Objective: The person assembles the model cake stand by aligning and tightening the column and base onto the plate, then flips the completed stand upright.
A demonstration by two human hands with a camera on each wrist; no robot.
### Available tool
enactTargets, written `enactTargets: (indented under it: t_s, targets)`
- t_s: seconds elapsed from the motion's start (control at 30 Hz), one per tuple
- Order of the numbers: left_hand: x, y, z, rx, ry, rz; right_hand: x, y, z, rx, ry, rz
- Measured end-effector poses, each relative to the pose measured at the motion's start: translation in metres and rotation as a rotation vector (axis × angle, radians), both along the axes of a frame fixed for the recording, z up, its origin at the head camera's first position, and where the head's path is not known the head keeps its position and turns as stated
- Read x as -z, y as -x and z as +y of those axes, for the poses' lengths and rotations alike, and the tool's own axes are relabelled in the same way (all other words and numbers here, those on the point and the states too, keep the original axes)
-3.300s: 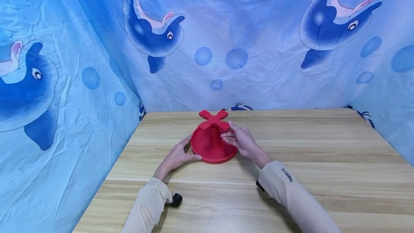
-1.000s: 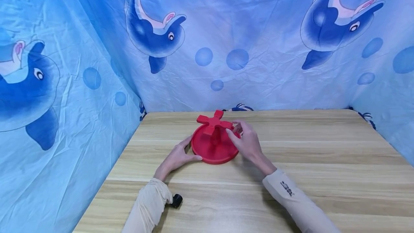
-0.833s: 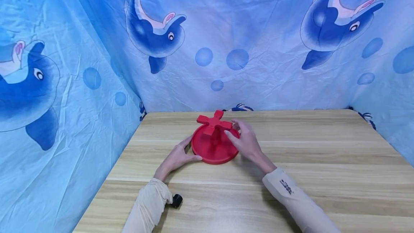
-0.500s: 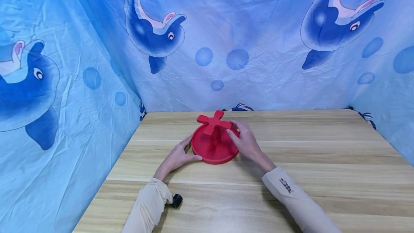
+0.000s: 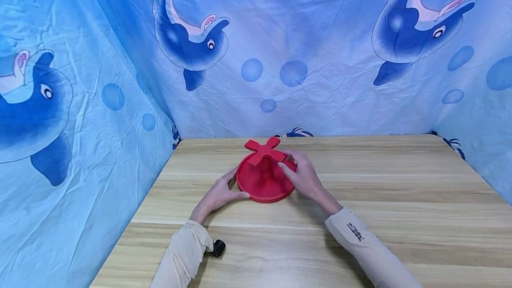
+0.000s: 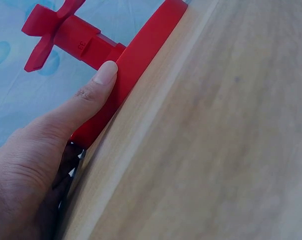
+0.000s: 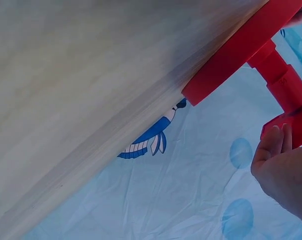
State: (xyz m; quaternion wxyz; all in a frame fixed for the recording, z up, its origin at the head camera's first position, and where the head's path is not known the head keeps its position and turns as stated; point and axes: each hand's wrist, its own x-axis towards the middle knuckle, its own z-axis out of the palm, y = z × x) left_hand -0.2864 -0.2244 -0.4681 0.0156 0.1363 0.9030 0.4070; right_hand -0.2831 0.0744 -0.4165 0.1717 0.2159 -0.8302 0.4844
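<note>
A red round base (image 5: 267,199) with a raised rim lies on the table. From its middle rises a red stepped post (image 7: 280,82), topped by a red cross-shaped handle (image 5: 264,150) with broad flat arms. My left hand (image 5: 218,194) grips the base at its left side; its thumb (image 6: 101,82) lies on the rim, and its fingers reach round the far side, partly hidden. My right hand (image 5: 305,174) holds the right arm of the cross between thumb and fingers. In the right wrist view, its fingertips (image 7: 275,137) are at the underside of the cross.
The wooden table (image 5: 380,190) extends widely to the right and toward me. Blue cloth (image 5: 256,114) printed with dolphins hangs behind its back edge and along both sides. A black wrist camera (image 5: 218,248) sits at the left sleeve.
The cross-shaped handle has turned slightly clockwise, seen from above, with my right hand at its right arm. Earlier the right fingers opened and closed round that arm. My left hand stays on the base.
</note>
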Motion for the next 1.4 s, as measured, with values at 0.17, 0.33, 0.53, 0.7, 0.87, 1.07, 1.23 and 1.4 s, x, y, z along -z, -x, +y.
enactTargets:
  t_s: [0.17, 0.33, 0.53, 0.7, 0.87, 1.07, 1.23, 1.4]
  targets:
    - [0.0, 0.001, 0.0, 0.009, -0.005, 0.001, -0.001, -0.005, -0.001, -0.026, -0.014, 0.009]
    - [0.002, 0.001, 0.0, 0.004, 0.004, 0.002, 0.0, -0.006, 0.001, -0.042, -0.024, 0.055]
    - [0.004, 0.001, 0.0, 0.0, -0.004, -0.002, 0.003, 0.001, 0.007, 0.029, -0.014, 0.119]
    - [0.003, 0.0, 0.0, 0.001, -0.01, -0.009, 0.006, 0.01, 0.011, 0.041, -0.018, 0.113]
    - [0.003, 0.0, 0.0, 0.007, -0.01, -0.006, 0.006, 0.019, 0.013, 0.019, -0.039, 0.041]
    - [0.002, 0.001, -0.001, 0.006, -0.004, -0.006, 0.005, 0.026, 0.01, -0.024, -0.077, -0.091]
    - [0.002, 0.002, -0.002, 0.004, 0.004, -0.009, 0.006, 0.03, 0.008, -0.056, -0.07, -0.134]
    - [0.002, 0.002, -0.002, 0.01, -0.002, -0.008, 0.006, 0.032, 0.007, -0.097, -0.04, -0.13]
